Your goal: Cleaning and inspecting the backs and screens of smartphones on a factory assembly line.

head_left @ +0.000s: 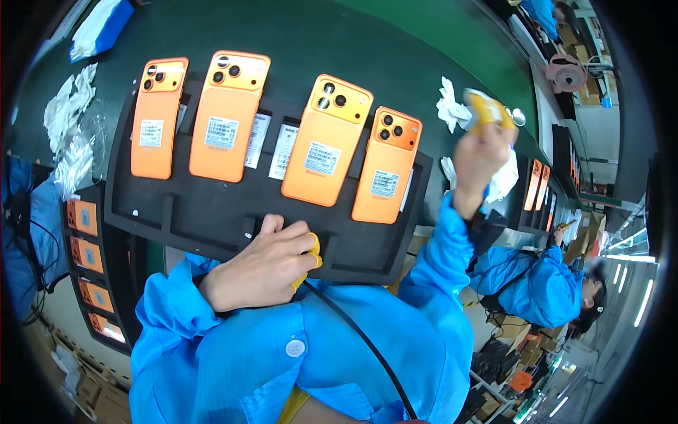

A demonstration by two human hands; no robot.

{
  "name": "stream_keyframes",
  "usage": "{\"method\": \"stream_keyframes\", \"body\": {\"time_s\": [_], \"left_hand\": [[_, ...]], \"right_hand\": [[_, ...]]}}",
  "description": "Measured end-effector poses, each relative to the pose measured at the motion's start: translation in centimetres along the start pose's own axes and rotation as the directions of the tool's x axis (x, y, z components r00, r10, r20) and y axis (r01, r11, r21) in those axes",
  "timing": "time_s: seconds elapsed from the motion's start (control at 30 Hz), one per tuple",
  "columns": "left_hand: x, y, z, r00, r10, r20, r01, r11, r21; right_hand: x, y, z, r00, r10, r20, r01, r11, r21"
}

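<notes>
Four orange phones lie back up in a row on a black foam tray (205,227): a leftmost phone (162,85), a second phone (244,99), a third phone (307,184) and a rightmost phone (373,205). Each has a white label on its back. My left hand (261,263) is curled closed at the tray's near edge, with yellow finger covers on its fingertips. Whatever those fingers hold, if anything, is hidden. Raised to the right of the tray is my right hand (484,152), yellow-tipped and smeared by motion. Something whitish shows at its fingers.
Crumpled white tissue (450,106) lies on the dark green table (296,35), with more wipes (67,106) and clear film at left. A blue-and-white pack (99,32) stands far left. Other trays of orange phones flank me; a co-worker (544,283) in blue sits at right.
</notes>
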State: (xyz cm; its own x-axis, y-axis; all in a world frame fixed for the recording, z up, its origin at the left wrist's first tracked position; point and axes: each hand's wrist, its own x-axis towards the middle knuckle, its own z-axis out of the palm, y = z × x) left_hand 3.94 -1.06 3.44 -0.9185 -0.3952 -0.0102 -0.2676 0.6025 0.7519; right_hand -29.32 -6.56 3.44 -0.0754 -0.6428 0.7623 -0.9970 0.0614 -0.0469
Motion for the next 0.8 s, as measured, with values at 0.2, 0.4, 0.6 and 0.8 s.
{"method": "stream_keyframes", "body": {"time_s": [0.2,0.4,0.6,0.8], "left_hand": [[-0.8,-0.9,0.0,0.882,-0.096,-0.460,0.184,0.971,0.150],[-1.6,-2.2,1.9,0.843,-0.163,-0.513,0.366,0.872,0.324],[-1.7,-2.4,1.7,0.860,-0.164,-0.483,0.340,0.890,0.305],[-1.2,-2.5,1.8,0.814,-0.125,-0.567,0.332,0.901,0.278]], "right_hand": [[0.4,-11.2,1.8,0.890,-0.447,0.095,0.378,0.837,0.396],[0.9,-11.7,3.1,0.862,-0.499,0.094,0.425,0.810,0.404],[0.2,-11.5,3.0,0.873,-0.466,0.145,0.381,0.836,0.394],[0.5,-12.2,3.2,0.861,-0.486,0.147,0.398,0.826,0.400]]}}
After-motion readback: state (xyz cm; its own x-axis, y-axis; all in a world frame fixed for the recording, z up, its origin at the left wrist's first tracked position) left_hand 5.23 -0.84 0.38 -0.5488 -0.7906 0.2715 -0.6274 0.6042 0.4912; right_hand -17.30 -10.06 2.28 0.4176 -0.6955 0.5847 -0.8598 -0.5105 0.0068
